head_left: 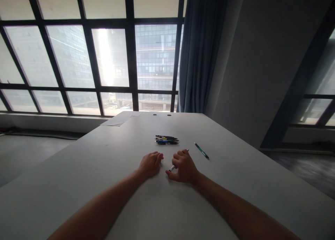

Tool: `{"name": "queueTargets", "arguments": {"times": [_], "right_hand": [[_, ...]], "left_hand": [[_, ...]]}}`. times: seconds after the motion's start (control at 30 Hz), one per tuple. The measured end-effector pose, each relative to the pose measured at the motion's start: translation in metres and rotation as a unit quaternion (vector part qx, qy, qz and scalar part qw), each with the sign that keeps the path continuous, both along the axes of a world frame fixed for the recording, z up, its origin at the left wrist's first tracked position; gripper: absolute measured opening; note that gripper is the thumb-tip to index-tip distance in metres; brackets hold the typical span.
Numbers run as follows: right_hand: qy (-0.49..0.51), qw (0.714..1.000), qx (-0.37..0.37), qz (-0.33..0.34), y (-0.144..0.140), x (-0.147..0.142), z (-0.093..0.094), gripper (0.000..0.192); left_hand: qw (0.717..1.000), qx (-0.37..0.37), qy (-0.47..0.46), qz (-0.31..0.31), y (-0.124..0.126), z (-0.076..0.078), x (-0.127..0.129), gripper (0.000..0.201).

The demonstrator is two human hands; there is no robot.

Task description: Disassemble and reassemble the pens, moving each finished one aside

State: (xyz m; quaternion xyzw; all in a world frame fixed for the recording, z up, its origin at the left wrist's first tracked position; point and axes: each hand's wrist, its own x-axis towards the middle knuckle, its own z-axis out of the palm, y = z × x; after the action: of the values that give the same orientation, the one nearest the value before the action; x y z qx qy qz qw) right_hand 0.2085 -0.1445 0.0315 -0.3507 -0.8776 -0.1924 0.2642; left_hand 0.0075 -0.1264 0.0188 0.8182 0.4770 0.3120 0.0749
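Observation:
My right hand [184, 166] has its fingers wrapped round a pen [172, 168]. The pen lies slantwise in the grip, one end showing near the thumb and the other poking out past the knuckles. Just to its left, my left hand [151, 164] rests on the table with its fingers curled in; whatever they may hold is hidden. The two hands are close but apart. Beyond them lies a bunch of pens [166, 140], side by side, in black, blue and yellow. A single green pen [201, 151] lies slanted to the right of my right hand.
The white table [141, 205] reaches away toward the windows. Sheets of paper [117, 119] lie at its far left corner, and two dark round spots [169, 115] mark the far edge. A blue curtain [200, 58] hangs behind, beside a wall [264, 58].

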Motion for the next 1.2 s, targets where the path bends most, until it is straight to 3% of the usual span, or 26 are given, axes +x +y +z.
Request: {"name": "queueTargets", "arguments": {"times": [0.33, 0.5, 0.63, 0.73, 0.93, 1.1, 1.2], "right_hand": [[0.004, 1.0, -0.013, -0.012, -0.001, 0.002, 0.0, 0.045], [0.025, 0.999, 0.007, 0.027, 0.002, 0.002, -0.004, 0.049], [0.078, 0.995, 0.032, 0.06, 0.003, 0.004, -0.002, 0.05], [0.159, 0.986, 0.037, 0.046, 0.003, 0.011, 0.007, 0.049], [0.333, 0.936, -0.112, 0.03, 0.012, 0.022, 0.018, 0.048], [0.341, 0.926, -0.161, -0.024, 0.025, 0.021, 0.001, 0.034], [0.367, 0.9, -0.229, -0.053, 0.028, 0.02, -0.01, 0.031]], "left_hand": [[0.998, 0.009, 0.055, 0.004, 0.0, 0.0, 0.001, 0.046], [0.997, 0.014, 0.071, 0.014, 0.0, 0.0, 0.002, 0.047], [0.997, 0.018, 0.079, 0.014, -0.001, 0.001, 0.002, 0.046], [0.997, 0.016, 0.08, 0.004, -0.002, 0.002, 0.002, 0.046], [0.997, 0.007, 0.08, 0.002, -0.002, 0.002, 0.002, 0.046], [0.997, 0.012, 0.082, -0.001, -0.001, 0.0, 0.002, 0.042], [0.997, 0.013, 0.082, -0.001, -0.002, 0.001, 0.003, 0.044]]}}
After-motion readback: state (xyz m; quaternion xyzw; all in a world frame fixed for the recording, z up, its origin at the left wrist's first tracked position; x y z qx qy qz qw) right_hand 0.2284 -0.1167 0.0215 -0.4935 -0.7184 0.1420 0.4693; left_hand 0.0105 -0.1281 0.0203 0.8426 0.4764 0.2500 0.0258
